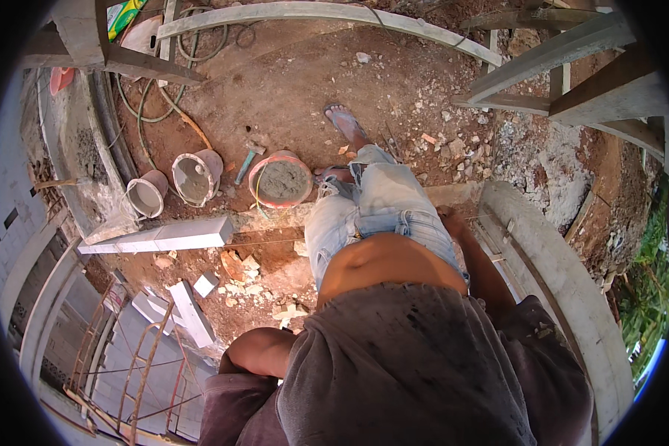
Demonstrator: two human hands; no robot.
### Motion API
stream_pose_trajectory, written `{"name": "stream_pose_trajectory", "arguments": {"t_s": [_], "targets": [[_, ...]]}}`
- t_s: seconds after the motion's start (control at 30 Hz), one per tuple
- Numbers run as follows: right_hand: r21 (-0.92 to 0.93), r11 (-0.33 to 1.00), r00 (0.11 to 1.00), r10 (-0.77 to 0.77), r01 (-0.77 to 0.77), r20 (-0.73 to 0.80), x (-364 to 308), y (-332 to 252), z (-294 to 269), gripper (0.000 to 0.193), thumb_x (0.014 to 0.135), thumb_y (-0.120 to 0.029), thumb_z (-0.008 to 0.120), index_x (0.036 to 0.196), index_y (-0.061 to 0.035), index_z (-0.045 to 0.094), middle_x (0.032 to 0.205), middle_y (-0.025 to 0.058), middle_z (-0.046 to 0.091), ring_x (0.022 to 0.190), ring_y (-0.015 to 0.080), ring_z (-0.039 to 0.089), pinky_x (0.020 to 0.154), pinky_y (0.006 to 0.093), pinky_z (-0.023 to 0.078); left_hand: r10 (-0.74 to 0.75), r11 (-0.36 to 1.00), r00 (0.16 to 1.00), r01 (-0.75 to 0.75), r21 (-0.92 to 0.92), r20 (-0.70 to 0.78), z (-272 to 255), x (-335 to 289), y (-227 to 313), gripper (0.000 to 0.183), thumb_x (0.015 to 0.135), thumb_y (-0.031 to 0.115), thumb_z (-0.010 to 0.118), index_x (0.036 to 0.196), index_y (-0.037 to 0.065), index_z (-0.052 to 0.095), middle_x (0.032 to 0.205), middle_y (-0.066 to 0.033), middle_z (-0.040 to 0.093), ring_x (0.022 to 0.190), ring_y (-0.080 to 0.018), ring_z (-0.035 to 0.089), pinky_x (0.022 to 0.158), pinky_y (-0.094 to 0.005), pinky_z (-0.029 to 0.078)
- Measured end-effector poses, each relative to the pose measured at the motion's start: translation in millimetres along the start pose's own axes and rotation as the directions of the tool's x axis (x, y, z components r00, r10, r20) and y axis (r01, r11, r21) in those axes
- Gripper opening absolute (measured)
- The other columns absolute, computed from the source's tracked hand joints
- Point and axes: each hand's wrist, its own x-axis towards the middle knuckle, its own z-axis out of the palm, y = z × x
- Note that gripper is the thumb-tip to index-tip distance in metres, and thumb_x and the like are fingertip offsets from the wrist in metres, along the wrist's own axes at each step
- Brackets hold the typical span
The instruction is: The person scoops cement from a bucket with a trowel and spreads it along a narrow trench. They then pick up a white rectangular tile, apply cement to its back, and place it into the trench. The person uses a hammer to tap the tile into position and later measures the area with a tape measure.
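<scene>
My right hand (447, 217) hangs beside the hip of my torn light jeans (405, 186), near a thin string and a concrete beam (554, 297). It is dark and partly hidden, so its fingers cannot be made out. My left arm (264, 351) is bent back against my side, with the hand out of sight. In front of me, next to my foot, stands a round reddish bucket (281, 181) filled with grey mortar. A teal-handled hammer (246, 166) lies on the dirt just left of it. Two more buckets, one larger (209, 163) and one smaller (156, 181), stand further left.
A row of pale blocks (163, 236) runs along the left, with loose blocks (191, 312) and broken pieces below. A hose (143, 119) curls at the far left. Wooden beams (327, 12) cross the far side. Rubble (453, 152) covers the right; scaffolding (137, 364) stands lower left.
</scene>
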Motion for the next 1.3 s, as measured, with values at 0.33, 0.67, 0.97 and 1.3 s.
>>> {"name": "stream_pose_trajectory", "arguments": {"t_s": [0.33, 0.67, 0.97, 1.3], "targets": [[0.083, 0.990, 0.992, 0.106, -0.111, 0.064, 93.7, -166.9, -56.2, 0.033, 0.096, -0.035, 0.065, 0.103, -0.0023, 0.069, 0.083, 0.0072, 0.068, 0.068, 0.0163, 0.064, 0.061, 0.0327, 0.053, 0.098, 0.986, 0.987, -0.079, 0.144, -0.131, 19.4, 0.5, 32.5, 0.038, 0.107, 0.025, 0.042, 0.133, 0.000, 0.051, 0.131, -0.0162, 0.059, 0.119, -0.0303, 0.060, 0.102, -0.0463, 0.052], [-0.179, 0.970, 0.982, -0.145, 0.165, 0.120, 139.0, -218.8, -72.9, 0.043, 0.096, -0.037, 0.060, 0.123, -0.0037, 0.067, 0.109, 0.0205, 0.071, 0.101, 0.0277, 0.067, 0.092, 0.0368, 0.049, 0.137, 0.936, 0.987, -0.102, 0.336, -0.083, 13.9, -19.4, 33.7, 0.037, 0.107, 0.025, 0.042, 0.133, 0.000, 0.051, 0.130, -0.0161, 0.059, 0.118, -0.0302, 0.061, 0.100, -0.0460, 0.053], [-0.162, 0.974, 0.976, -0.130, 0.159, 0.174, 172.4, -219.4, -95.1, 0.032, 0.097, -0.031, 0.063, 0.118, -0.0071, 0.068, 0.084, 0.0032, 0.066, 0.071, 0.0136, 0.061, 0.064, 0.0309, 0.053, 0.261, 0.899, 0.953, -0.184, 0.398, -0.150, 23.6, -38.3, 18.2, 0.036, 0.107, 0.024, 0.042, 0.132, 0.000, 0.052, 0.129, -0.0159, 0.060, 0.117, -0.0300, 0.062, 0.099, -0.0457, 0.054], [0.023, 0.975, 0.870, -0.206, 0.220, 0.449, 75.2, -357.2, -61.2, 0.040, 0.097, -0.039, 0.065, 0.125, -0.0105, 0.065, 0.095, -0.0004, 0.065, 0.081, 0.0107, 0.059, 0.073, 0.0293, 0.052, 0.491, 0.871, 0.608, -0.354, 0.340, -0.624, 38.9, -111.1, 50.4, 0.035, 0.108, 0.023, 0.042, 0.132, 0.000, 0.052, 0.128, -0.0157, 0.061, 0.115, -0.0298, 0.063, 0.098, -0.0454, 0.055]]}}
